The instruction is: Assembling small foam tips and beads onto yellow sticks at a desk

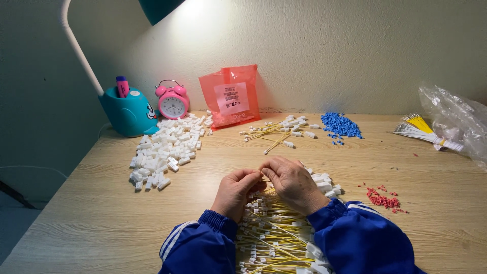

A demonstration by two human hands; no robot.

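My left hand (236,193) and my right hand (294,183) meet over a heap of yellow wires with white connectors (271,236) at the table's near edge. Their fingertips pinch together on a thin yellow wire with a small white connector (262,178); the part between the fingers is mostly hidden. Both arms wear blue sleeves with white stripes. A pile of loose white connector housings (165,149) lies to the left, beyond my left hand.
Several finished yellow wires (279,133) lie mid-table, with small blue pieces (341,124) and red pieces (383,199) to the right. A pink bag (231,96), pink alarm clock (172,101), teal lamp base (129,112), yellow wire bundle (423,131) and clear bag (456,122) stand along the back.
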